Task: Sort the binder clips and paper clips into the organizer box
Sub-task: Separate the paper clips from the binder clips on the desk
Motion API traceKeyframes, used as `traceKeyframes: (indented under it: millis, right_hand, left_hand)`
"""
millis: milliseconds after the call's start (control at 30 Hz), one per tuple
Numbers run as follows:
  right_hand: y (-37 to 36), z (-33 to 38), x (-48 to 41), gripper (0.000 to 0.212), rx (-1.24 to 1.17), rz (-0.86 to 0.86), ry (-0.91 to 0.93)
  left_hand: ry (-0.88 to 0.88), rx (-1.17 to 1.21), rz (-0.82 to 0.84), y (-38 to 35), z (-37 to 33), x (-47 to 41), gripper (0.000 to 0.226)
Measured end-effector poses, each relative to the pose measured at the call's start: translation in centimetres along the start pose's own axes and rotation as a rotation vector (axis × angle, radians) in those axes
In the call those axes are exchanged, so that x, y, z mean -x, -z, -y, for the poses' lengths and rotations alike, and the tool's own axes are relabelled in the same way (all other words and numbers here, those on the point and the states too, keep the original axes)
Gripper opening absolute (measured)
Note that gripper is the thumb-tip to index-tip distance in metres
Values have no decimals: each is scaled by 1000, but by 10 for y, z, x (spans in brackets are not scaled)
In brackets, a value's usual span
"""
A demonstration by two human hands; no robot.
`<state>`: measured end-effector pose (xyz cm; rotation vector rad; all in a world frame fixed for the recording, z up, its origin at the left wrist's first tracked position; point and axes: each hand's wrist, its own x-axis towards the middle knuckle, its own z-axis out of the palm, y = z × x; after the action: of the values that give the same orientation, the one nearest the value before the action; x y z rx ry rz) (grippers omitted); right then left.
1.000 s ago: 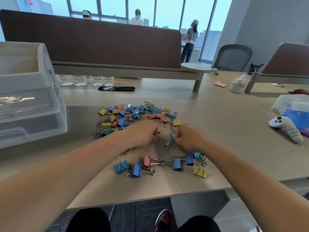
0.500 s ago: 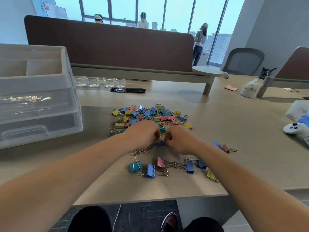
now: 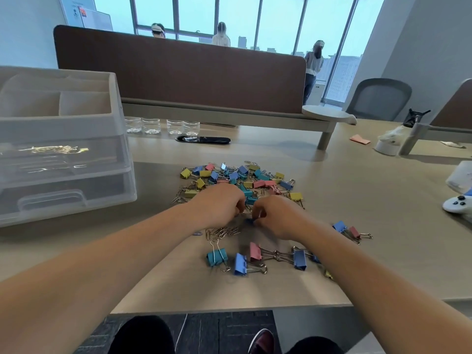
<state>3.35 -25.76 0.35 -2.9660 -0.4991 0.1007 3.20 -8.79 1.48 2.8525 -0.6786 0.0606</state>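
A heap of small coloured binder clips [image 3: 242,177] lies mid-table, with silver paper clips [image 3: 222,231] loose at its near edge. My left hand [image 3: 219,203] is curled fingers-down on the heap's near side, and what it holds is hidden. Close beside it, my right hand [image 3: 275,215] pinches a small blue binder clip [image 3: 249,221] at its fingertips. Larger clips lie nearer me: teal [image 3: 217,256], blue [image 3: 240,264], pink [image 3: 255,251] and blue [image 3: 299,259]. The translucent organizer box [image 3: 112,103] stands at the left, with paper clips glinting in its upper drawer [image 3: 51,149].
Small clear jars [image 3: 158,125] and a black oval tray [image 3: 203,140] sit behind the heap, below a brown desk divider [image 3: 178,72]. A white controller [image 3: 457,203] lies at the far right. Two more clips [image 3: 347,229] lie right of my right wrist. The table's front edge [image 3: 229,306] is close to me.
My right hand has moved left until its fingertips almost meet those of my left hand at the heap's near edge. The view has swung a little to the left.
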Motion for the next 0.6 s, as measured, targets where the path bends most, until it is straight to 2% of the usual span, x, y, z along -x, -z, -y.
traceKeyframes:
  millis: [233, 433, 500, 600]
  right_hand:
    - [3, -16, 1, 18, -7, -42, -30]
    - [20, -52, 6, 13, -44, -163, -152]
    - [23, -65, 5, 14, -58, -198, -196]
    - [21, -76, -1, 26, -56, -192, -241]
  left_hand:
    - [-23, 24, 19, -6, -16, -11, 20]
    - [-57, 18, -69, -7, -29, -34, 15]
    - [-60, -25, -81, -6, -29, -44, 18]
    - [-56, -110, -29, -5, -26, -56, 32]
